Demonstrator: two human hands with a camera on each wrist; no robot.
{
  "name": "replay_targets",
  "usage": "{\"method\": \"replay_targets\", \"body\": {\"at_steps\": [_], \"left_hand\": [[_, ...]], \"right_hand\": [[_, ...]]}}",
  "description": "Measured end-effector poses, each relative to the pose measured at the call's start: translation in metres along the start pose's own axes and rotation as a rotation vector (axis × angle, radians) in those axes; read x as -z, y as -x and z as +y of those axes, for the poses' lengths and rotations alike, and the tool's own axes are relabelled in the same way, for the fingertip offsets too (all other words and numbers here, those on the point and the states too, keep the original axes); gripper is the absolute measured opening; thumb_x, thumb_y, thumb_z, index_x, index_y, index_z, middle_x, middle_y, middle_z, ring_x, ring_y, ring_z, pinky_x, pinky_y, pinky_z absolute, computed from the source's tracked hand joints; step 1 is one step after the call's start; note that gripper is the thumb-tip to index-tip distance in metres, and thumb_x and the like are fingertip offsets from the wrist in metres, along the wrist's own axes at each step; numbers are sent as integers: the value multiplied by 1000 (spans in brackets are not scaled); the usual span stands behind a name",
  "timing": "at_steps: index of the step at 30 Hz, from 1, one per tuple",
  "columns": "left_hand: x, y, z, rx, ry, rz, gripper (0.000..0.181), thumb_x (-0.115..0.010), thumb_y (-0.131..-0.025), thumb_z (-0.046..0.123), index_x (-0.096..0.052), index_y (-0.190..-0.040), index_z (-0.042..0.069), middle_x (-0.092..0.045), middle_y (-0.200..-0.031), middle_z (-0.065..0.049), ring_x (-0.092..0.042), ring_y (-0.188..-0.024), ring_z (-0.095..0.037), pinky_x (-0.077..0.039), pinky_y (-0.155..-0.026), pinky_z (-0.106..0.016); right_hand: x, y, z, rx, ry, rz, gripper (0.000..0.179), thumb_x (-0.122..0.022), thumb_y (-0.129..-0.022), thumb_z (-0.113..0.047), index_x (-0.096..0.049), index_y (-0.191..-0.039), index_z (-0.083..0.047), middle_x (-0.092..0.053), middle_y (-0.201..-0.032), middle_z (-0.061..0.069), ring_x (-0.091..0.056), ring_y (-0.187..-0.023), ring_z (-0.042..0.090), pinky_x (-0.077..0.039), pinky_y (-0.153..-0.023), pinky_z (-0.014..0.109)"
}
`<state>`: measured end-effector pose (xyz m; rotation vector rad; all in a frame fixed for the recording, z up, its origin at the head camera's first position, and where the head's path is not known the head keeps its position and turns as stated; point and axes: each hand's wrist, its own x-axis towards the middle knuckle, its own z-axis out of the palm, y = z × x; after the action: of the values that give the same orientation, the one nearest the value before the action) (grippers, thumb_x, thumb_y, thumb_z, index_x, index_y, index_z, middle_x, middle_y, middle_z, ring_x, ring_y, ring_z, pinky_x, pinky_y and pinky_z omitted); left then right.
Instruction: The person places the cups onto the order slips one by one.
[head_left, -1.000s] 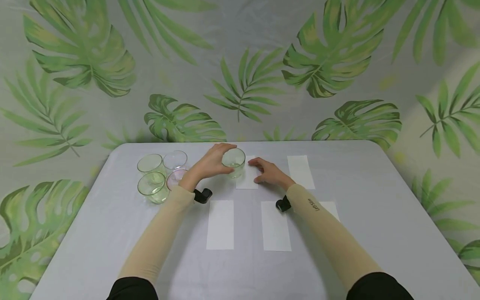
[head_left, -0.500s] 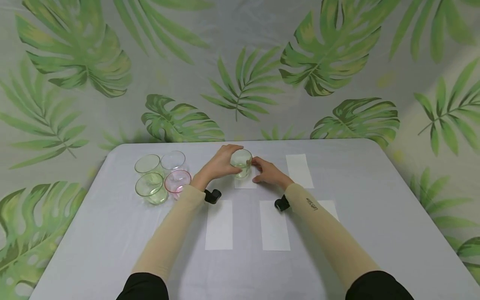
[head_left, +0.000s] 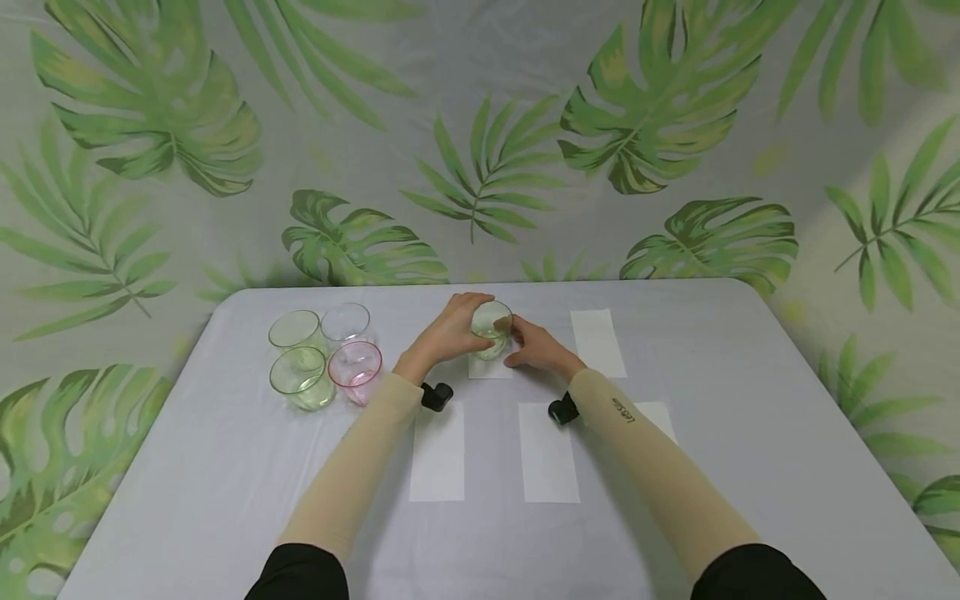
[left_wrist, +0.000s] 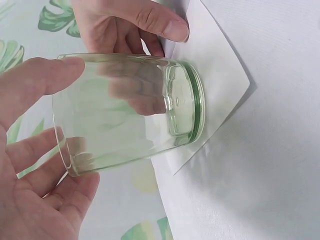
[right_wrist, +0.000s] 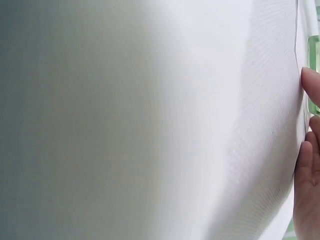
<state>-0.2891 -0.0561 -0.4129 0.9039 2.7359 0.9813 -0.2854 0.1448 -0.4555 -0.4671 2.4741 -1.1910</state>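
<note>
My left hand point(head_left: 448, 329) grips a pale green drinking glass point(left_wrist: 135, 125) near its rim, thumb on one side and fingers on the other. The base of the glass is right at a white paper rectangle point(left_wrist: 220, 75) at the back of the table. On the glass's right side is my right hand point(head_left: 542, 346), its fingers relaxed and close beside the wall. Through the glass, in the left wrist view, some right fingers show behind it, with the right thumb over the paper. Only part of the right hand shows in the right wrist view.
Grouped at the left are two green-tinted glasses, one in front point(head_left: 302, 379) and one behind point(head_left: 295, 329), a clear glass point(head_left: 347, 323) and a pink glass point(head_left: 356, 367). More white paper rectangles point(head_left: 438, 454) lie flat on the white-covered table point(head_left: 480, 550); my right forearm partly covers one.
My left hand has carried the green glass a short way right, over the back paper and up to my right hand. The right hand has stayed almost still.
</note>
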Motion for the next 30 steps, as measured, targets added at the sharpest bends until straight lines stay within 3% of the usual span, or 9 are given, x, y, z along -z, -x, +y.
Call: {"method": "replay_targets", "body": {"at_steps": [14,19,26,30], "left_hand": [[-3,-1,-4,18,9,-19,72,-73,-85,18,-36,-144,0,-37,-147,-17,-27,-136,-32,-25,-112,-43],[-4,1,-4,25,33,-20,75,-73,-86,19,-33,-146,3,-33,-149,-15,-25,-136,-33,-27,-110,-44],[1,6,-3,44,60,-1,80,-74,-85,21,-30,-148,4,-33,-149,-15,-26,-136,-31,-28,-110,-45],[5,10,-4,21,67,29,80,-75,-84,21,-30,-148,3,-35,-148,-16,-28,-136,-32,-26,-111,-44]], "right_hand": [[3,-5,5,-27,-14,5,72,-68,-83,-1,-32,-146,0,-35,-147,22,-37,-131,40,-32,-108,47],[2,-5,6,-28,-34,3,72,-67,-83,-1,-33,-146,-1,-34,-148,20,-37,-131,39,-32,-108,47],[4,-3,5,16,-103,12,67,-65,-82,4,-36,-143,2,-37,-146,20,-38,-131,37,-31,-109,44],[5,-4,7,54,-153,38,62,-66,-81,8,-42,-138,4,-44,-141,21,-41,-130,34,-34,-108,40]]}}
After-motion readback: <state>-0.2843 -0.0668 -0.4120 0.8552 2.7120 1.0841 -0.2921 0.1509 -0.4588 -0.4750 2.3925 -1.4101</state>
